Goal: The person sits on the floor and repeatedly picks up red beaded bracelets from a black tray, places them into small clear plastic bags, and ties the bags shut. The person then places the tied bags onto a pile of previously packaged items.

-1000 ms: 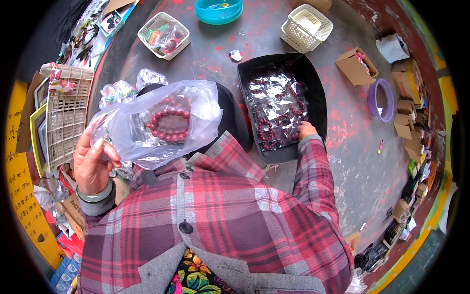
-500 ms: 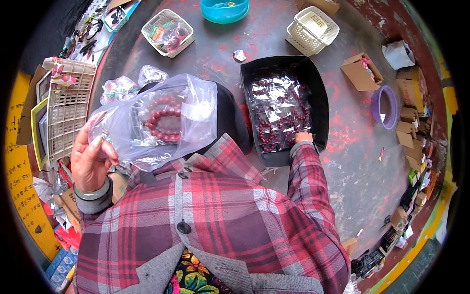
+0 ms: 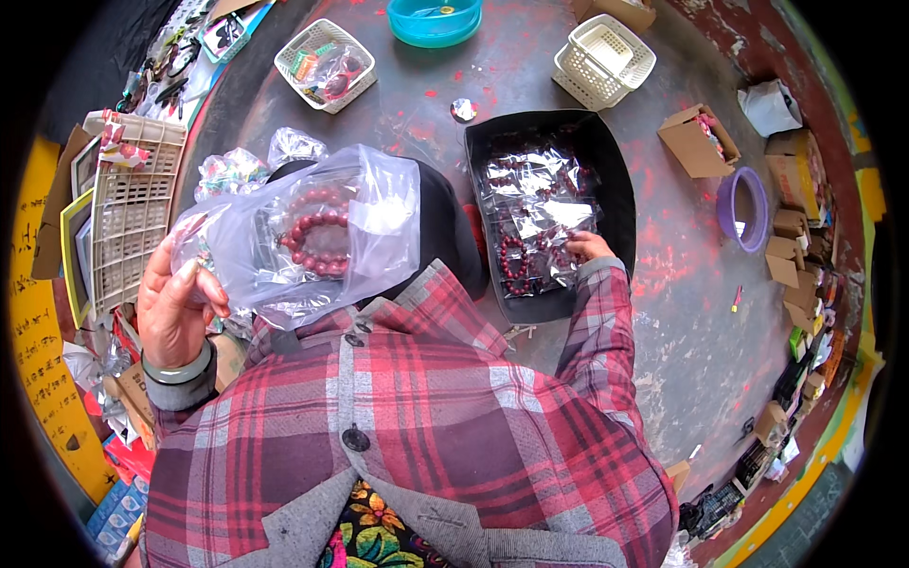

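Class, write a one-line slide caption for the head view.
Left hand lifts a bag of red beads; right hand reaches into a black tray.

Left hand (image 3: 175, 308): raised at chest height, wrist bent back, fingers pinched closed in a grip.
Right hand (image 3: 589, 246): arm stretched forward, fingers curled downward.

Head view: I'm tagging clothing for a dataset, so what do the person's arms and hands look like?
Both arms wear red, grey and white plaid sleeves with grey cuffs. The left hand is bare, a grey band at its wrist. The right hand is bare too, with no glove or ring that I can see.
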{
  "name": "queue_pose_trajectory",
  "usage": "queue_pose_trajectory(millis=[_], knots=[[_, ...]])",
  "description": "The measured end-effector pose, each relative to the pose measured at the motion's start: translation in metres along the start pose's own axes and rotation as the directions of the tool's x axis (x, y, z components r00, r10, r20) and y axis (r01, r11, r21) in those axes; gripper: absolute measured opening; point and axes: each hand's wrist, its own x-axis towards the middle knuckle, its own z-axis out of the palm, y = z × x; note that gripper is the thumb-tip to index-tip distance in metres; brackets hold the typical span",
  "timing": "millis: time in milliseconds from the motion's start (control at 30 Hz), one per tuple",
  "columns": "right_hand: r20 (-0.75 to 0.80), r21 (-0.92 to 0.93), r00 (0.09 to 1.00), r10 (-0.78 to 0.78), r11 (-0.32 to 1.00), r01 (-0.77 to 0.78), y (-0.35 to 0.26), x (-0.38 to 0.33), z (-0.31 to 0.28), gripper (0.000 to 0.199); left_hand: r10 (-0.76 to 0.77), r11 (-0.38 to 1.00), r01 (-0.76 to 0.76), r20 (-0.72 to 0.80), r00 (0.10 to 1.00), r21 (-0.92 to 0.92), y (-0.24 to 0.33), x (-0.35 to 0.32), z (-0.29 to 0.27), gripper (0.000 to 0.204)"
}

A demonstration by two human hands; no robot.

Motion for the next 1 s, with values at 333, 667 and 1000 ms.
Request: queue_pose_trajectory(millis=[333, 667, 1000], knots=[[-0.674, 0.143, 0.663, 0.326, 0.938, -0.316, 0.025, 0.016, 0.028, 0.045, -0.001, 1.0, 0.001, -0.004, 1.0, 0.0, 0.0, 0.003, 0.001, 0.04], [-0.247, 0.602, 0.894, 0.374, 0.782, -0.161, 0.053, 0.025, 0.024, 0.021, -0.074, 0.997, 0.074, 0.056, 0.996, -0.013, 0.012, 0.0, 0.004, 0.045], [-0.508, 0.279, 0.557, -0.657, 0.487, 0.828, -0.128, -0.086, -0.012, 0.022, -0.035, 0.994, 0.045, 0.101, 0.994, -0.101, 0.016, -0.018, 0.002, 0.051]])
